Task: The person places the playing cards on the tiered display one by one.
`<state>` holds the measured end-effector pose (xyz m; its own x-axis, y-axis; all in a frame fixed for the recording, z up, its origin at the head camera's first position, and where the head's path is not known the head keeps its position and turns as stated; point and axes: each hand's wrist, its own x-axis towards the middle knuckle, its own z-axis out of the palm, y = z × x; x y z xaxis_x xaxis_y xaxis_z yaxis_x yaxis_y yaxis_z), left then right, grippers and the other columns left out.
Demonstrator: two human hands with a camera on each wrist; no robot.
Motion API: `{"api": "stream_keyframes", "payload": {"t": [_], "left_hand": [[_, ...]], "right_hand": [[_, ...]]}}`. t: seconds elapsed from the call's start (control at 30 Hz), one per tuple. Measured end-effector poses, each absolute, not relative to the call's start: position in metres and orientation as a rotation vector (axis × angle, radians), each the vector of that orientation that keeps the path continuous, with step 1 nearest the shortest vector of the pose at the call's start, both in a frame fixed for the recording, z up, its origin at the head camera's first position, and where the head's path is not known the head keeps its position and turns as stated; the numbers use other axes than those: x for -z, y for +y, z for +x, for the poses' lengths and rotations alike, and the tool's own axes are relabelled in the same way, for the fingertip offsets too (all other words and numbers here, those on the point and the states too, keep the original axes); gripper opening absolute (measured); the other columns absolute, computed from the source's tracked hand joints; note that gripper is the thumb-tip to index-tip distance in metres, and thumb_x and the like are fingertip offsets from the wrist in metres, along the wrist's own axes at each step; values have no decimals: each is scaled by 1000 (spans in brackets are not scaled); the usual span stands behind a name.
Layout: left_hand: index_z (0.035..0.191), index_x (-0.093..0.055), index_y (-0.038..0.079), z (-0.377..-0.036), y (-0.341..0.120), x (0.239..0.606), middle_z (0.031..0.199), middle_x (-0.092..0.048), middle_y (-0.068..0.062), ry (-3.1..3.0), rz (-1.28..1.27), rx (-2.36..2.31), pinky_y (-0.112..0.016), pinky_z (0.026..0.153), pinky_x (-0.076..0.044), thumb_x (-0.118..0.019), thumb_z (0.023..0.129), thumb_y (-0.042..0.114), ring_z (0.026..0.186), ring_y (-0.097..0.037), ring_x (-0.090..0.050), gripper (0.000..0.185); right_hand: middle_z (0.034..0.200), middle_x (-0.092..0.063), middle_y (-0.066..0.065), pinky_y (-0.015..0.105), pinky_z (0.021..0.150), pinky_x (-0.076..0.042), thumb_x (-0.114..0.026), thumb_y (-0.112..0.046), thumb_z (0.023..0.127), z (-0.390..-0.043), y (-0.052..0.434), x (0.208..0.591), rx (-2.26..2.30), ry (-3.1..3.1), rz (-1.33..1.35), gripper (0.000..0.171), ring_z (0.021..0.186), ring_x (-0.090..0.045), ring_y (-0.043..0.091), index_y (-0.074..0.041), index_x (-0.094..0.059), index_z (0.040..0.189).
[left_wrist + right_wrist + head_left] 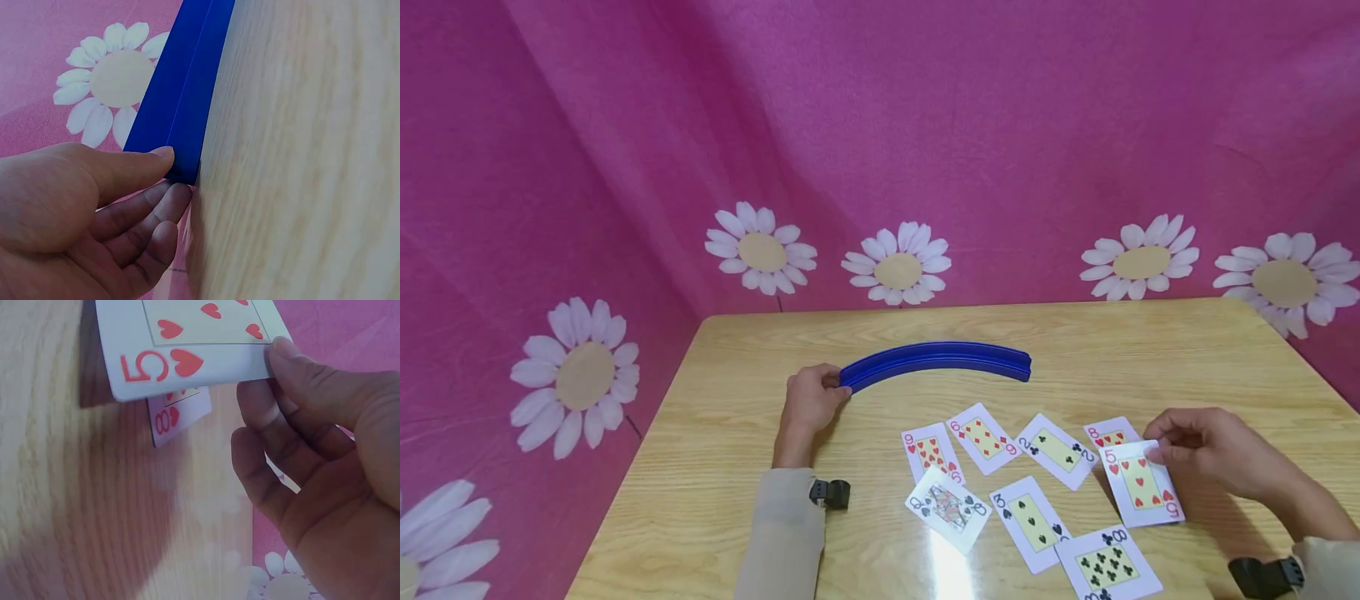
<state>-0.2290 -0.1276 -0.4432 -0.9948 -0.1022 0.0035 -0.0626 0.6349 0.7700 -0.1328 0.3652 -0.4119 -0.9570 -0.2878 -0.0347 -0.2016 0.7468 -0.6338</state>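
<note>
A curved blue card holder (936, 357) with a groove along it stands on the wooden table. At its left end my left hand (808, 404) pinches it between thumb and fingers; the left wrist view shows the thumb on the blue face (181, 94). My right hand (1213, 450) pinches the five of hearts (1141, 483) by a top corner, face up. In the right wrist view the five (206, 356) is raised off the table, above the eight of hearts (178, 415). That eight (1108, 432) lies partly hidden under the five in the head view.
Left of the right hand lie face-up cards: nine of hearts (928, 446), six of diamonds (981, 437), two of clubs (1056, 450), queen of spades (951, 507), a spade card (1032, 525) and eight of clubs (1108, 567). A pink flowered cloth (1000, 150) hangs behind the table (700, 517).
</note>
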Motion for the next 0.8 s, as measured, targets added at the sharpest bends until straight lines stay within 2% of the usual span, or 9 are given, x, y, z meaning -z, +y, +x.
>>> {"api": "stream_keyframes", "payload": {"t": [0.23, 0.47, 0.8], "left_hand": [[115, -71, -1, -230, -129, 444, 99, -71, -14, -2792, 117, 1295, -45, 89, -51, -75, 89, 4, 90, -26, -66, 27], [116, -71, 0, -229, -129, 443, 99, -71, -13, -2794, 135, 1300, -44, 89, -51, -74, 90, 5, 89, -26, -65, 27], [117, -71, 1, -228, -127, 443, 99, -71, -13, -2797, 153, 1316, -44, 88, -51, -73, 91, 6, 88, -25, -65, 26]], "right_hand": [[82, -63, -4, 25, 58, -46, -70, 6, 89, -135, 368, 410, 1077, 2854, -487, 13, 70, -53, 9, -7, -69, 94], [85, -65, -1, 25, 64, -50, -71, 1, 90, -138, 363, 399, 1071, 2905, -438, 10, 74, -57, 11, -8, -69, 94], [86, -64, 1, 25, 64, -51, -71, 1, 90, -144, 356, 392, 1072, 2966, -420, 9, 73, -58, 13, -7, -69, 95]]}}
